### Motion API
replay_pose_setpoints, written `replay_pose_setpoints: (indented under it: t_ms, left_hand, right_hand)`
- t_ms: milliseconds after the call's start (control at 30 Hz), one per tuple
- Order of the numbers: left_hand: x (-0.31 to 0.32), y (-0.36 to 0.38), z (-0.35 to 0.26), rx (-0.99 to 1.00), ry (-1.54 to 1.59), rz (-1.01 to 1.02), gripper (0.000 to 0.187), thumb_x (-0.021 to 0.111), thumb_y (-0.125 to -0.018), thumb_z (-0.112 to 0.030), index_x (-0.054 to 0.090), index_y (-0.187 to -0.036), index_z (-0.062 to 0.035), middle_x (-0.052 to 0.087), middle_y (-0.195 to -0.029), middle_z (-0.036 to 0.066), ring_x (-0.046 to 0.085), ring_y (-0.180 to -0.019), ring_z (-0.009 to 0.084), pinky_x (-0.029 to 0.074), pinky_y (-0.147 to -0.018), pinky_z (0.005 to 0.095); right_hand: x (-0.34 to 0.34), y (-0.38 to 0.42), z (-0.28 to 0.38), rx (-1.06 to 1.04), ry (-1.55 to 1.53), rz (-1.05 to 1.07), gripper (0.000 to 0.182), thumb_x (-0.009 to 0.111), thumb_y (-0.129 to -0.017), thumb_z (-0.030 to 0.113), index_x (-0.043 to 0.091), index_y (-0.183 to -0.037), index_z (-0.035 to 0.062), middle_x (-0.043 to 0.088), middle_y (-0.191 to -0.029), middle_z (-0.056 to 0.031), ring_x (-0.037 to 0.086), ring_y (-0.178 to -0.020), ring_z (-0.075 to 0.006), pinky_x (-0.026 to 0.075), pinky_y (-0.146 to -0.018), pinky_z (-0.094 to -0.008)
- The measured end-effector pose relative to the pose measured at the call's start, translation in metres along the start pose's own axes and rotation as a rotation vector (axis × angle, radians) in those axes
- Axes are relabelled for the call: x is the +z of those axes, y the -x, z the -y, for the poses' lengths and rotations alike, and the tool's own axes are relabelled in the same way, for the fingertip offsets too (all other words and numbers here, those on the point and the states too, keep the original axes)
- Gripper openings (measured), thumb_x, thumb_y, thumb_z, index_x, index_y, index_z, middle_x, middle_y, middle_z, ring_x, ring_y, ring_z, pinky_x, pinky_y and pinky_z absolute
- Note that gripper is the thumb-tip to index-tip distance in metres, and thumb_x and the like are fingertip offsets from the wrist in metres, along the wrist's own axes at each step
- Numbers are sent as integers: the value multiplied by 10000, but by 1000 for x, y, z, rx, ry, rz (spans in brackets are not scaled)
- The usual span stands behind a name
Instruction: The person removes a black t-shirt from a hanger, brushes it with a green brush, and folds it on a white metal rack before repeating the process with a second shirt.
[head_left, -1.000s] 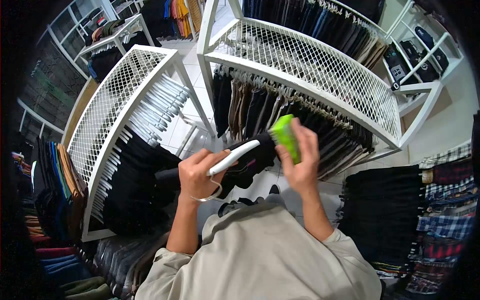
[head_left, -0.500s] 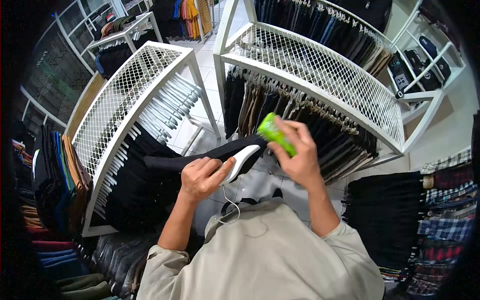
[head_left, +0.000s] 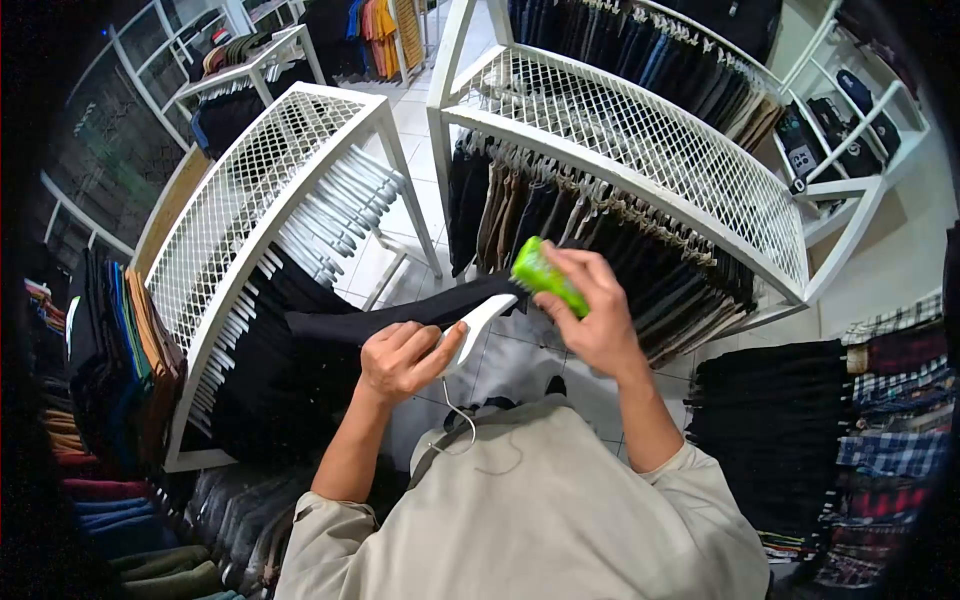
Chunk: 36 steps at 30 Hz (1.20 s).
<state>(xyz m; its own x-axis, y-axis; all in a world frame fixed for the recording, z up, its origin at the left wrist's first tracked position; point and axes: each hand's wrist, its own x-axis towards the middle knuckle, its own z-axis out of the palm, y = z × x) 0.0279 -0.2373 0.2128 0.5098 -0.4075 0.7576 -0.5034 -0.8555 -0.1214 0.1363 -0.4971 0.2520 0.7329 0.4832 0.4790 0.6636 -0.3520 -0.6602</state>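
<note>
My left hand [head_left: 405, 360] is closed round a white hanger [head_left: 486, 325], whose metal hook [head_left: 466, 425] points down toward my shirt. A black garment [head_left: 400, 314] hangs on this hanger and stretches out to the left, beyond my left hand. In my right hand [head_left: 598, 310] is a bright green brush-like object [head_left: 545, 275], held at the right end of the garment. Its underside is hidden, so I cannot tell whether it touches the cloth.
A white mesh-topped rack [head_left: 270, 190] with white hangers stands at the left. Another mesh-topped rack [head_left: 630, 120] holds hanging trousers ahead. Black clothes [head_left: 765, 430] and plaid shirts [head_left: 895, 455] hang at the right. Folded clothes [head_left: 125, 515] lie at the lower left.
My right hand and the green object have shifted slightly left. The hanger and the garment have moved very slightly, while my left hand keeps its grip.
</note>
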Motion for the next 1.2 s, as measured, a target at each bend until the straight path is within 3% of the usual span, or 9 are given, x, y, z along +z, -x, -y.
replay_pose_setpoints:
  t_ms: [200,300,467,533,600,667,933,1133,1200]
  left_hand:
    - [-7,-1,-3,-49,27,-21,420,774,-653,-49,768,-1066,-126,572,-719,-18,549,-569,105,441,-496,250]
    - [-11,-7,-2,-305,166,11,502,778,-558,-39,775,-1055,-110,623,-721,30,603,-581,184,489,-518,312]
    - [-4,-20,-16,-834,574,-26,233,832,-779,-96,765,-994,-41,670,-717,39,591,-592,120,458,-537,268]
    - [-6,-21,-15,-1001,745,-57,205,829,-832,-136,758,-988,-22,681,-720,21,576,-609,76,437,-533,253]
    - [-17,-28,-14,-1295,837,61,214,820,-857,-172,747,-960,1,670,-729,-12,544,-639,34,411,-536,227]
    - [-17,-29,-13,-1329,872,32,220,808,-872,-190,732,-950,1,620,-692,-31,513,-577,37,388,-510,211]
    - [-11,-33,-16,-1508,1163,35,257,825,-861,-240,669,-914,-43,507,-595,-37,427,-474,54,339,-441,224]
    - [-18,-23,-11,-1514,1179,-2,260,816,-867,-246,663,-909,-40,496,-591,-40,423,-471,58,331,-443,226]
    - [-19,-22,-11,-1528,1149,-7,262,821,-862,-239,666,-919,-35,501,-595,-38,424,-469,59,333,-443,227]
  right_hand:
    - [-15,-2,-89,304,458,-223,519,723,-901,177,579,-1395,109,602,-1191,-169,598,-1097,-339,481,-964,-416]
    - [-20,5,-69,200,193,-345,608,758,-863,143,531,-1422,68,595,-1200,-174,602,-1113,-327,491,-952,-404]
    - [31,24,-25,-147,46,-243,677,797,-785,87,521,-1402,56,566,-1259,-180,570,-1162,-359,469,-1001,-426]
    - [42,24,-55,-193,113,-419,650,801,-768,62,523,-1353,9,564,-1241,-194,566,-1156,-365,449,-1015,-424]
    - [46,28,-96,45,213,-516,641,778,-800,54,474,-1361,-6,542,-1259,-216,542,-1172,-382,423,-1035,-440]
    - [43,36,-118,222,220,-582,623,768,-826,68,464,-1364,-14,541,-1257,-221,541,-1171,-391,423,-1032,-440]
    - [56,29,-45,-375,143,-340,725,794,-761,71,489,-1419,67,539,-1292,-176,553,-1171,-365,467,-1006,-448]
    - [30,24,-96,199,280,-631,754,748,-852,40,383,-1512,36,517,-1264,-211,541,-1134,-400,455,-960,-459]
    - [26,29,-85,65,325,-656,726,762,-881,128,394,-1494,2,533,-1256,-217,545,-1129,-375,459,-942,-451]
